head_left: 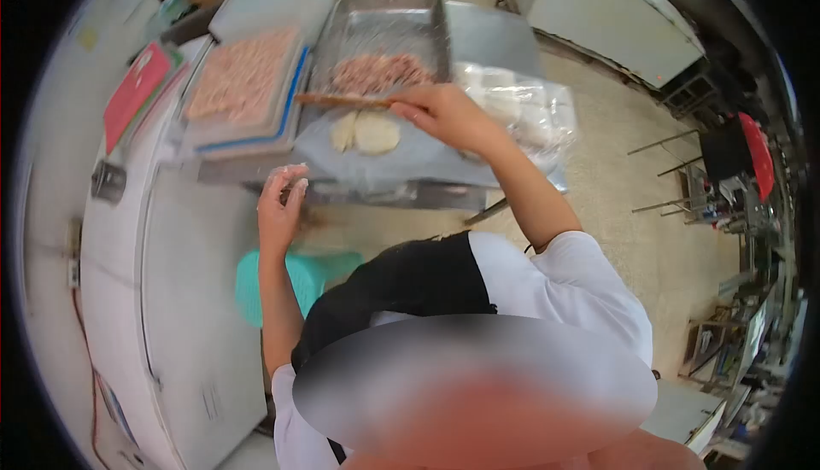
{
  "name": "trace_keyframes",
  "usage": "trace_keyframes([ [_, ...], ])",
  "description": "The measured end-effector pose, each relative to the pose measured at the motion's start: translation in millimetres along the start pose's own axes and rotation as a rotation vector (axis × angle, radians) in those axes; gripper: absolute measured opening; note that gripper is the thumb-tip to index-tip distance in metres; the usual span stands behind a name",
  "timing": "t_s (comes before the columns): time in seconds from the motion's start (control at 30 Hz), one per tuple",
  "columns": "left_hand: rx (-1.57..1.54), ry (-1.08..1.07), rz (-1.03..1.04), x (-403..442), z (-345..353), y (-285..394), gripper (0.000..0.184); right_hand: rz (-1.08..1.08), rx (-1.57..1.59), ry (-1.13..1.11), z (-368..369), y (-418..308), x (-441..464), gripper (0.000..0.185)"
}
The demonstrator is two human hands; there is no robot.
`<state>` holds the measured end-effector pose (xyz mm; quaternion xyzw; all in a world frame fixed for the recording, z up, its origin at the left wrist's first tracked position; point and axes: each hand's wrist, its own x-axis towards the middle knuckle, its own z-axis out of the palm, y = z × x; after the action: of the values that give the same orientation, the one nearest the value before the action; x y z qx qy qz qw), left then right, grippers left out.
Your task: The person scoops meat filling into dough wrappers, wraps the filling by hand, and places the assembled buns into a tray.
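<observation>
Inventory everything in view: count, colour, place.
Table: 1, grey, centre.
Metal tray: 1, silver, on table.
Mince: 1 heap, pink, in tray.
Stick: 1, brown, by tray.
Dough pieces: about 2, cream, in front of tray.
Plastic bag: 1, clear, right of tray.
Blue-edged container: 1, pink contents, left of tray.
Sheet: 1, red, far left.
Cup: 1, dark, left.
Stool: 1, turquoise, lower left.
Chair: 1, red-black, far right.
White units: 2+, left, back right.
Clutter: uncounted, right edge.
Apron: 1, black, lower centre.
Left hand: 1, white-flecked, near table's edge.
Right hand: 1, gripping stick.
</observation>
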<state>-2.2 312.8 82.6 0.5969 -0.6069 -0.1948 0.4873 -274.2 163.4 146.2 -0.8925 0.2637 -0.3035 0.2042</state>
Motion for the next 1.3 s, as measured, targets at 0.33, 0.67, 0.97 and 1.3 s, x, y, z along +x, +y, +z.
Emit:
trace_keyframes([
  [0.33, 0.272, -0.453, 0.469, 167, 122, 22, 0.028, -0.126, -0.145, 0.054, -51, 33, 85, 0.024],
  [0.67, 0.165, -0.444, 0.451, 234, 124, -54, 0.027, 0.192, -0.361, 0.095, -51, 97, 86, 0.024],
  [0.97, -0.252, -0.289, 0.173, 215, 104, -109, 0.021, 0.617, -0.583, -0.222, -27, 119, 42, 0.021],
  [1.3, 0.154, -0.150, 0.274, 260, 154, -193, 0.028, 0.271, -0.713, -0.293, -12, 79, 88, 0.009],
])
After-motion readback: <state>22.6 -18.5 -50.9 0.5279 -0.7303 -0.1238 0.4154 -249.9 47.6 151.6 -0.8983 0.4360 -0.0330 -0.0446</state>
